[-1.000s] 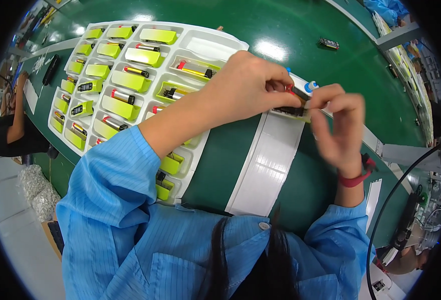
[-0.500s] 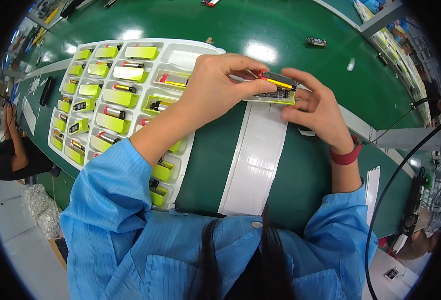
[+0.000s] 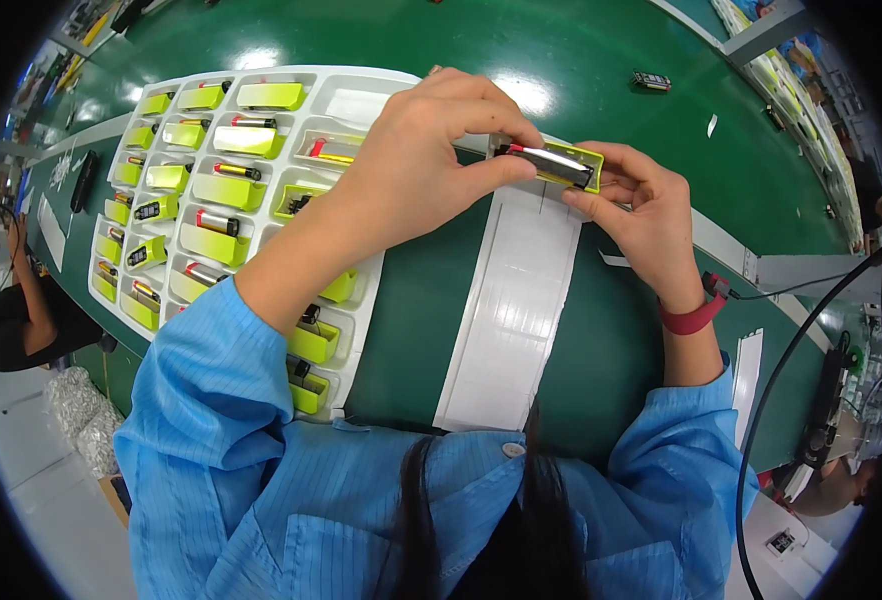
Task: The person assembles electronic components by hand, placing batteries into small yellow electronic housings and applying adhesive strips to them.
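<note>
Beyond a blue shirt (image 3: 351, 500), a white sheet (image 3: 506, 320) lay on a green table (image 3: 401, 350), over its far end the left hand (image 3: 431, 160) and right hand (image 3: 651, 205) gripped opposite ends of a lime case (image 3: 593, 160), left of them spread a filled tray (image 3: 361, 105), and farther off lay a black part (image 3: 651, 81).

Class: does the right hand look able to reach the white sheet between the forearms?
Probably yes: the right hand is near, and most of the white sheet lies uncovered, but releasing the yellow-green case likely comes first.
</note>
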Demonstrator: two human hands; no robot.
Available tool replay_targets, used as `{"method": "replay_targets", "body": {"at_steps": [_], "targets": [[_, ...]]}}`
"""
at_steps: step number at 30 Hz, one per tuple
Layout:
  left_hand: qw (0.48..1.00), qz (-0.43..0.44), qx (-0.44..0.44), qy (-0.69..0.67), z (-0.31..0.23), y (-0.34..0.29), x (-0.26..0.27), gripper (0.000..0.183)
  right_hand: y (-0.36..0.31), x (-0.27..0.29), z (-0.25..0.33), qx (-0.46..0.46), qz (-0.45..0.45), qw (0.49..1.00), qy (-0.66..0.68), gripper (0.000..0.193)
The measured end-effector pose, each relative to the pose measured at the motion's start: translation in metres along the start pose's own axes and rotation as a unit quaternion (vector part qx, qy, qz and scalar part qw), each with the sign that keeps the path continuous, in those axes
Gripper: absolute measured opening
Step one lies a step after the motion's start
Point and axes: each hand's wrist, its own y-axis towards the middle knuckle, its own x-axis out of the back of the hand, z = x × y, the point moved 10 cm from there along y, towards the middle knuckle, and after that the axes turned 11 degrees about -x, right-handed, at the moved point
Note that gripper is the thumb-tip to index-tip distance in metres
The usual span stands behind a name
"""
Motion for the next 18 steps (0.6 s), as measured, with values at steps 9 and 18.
{"method": "replay_targets", "body": {"at_steps": [9, 18], "targets": [[0.997, 0.04, -0.04, 0.053, -0.009, -0.002, -0.01, 0.025, -0.002, -0.004, -0.001, 0.01, 0.012, 1.0, 0.019, 0.036], [0.987, 0.06, -0.109, 0.099, -0.017, 0.001, -0.003, 0.027, -0.001, 0.0, 0.002, 0.005, 0.016, 1.0, 0.008, 0.035]]}}
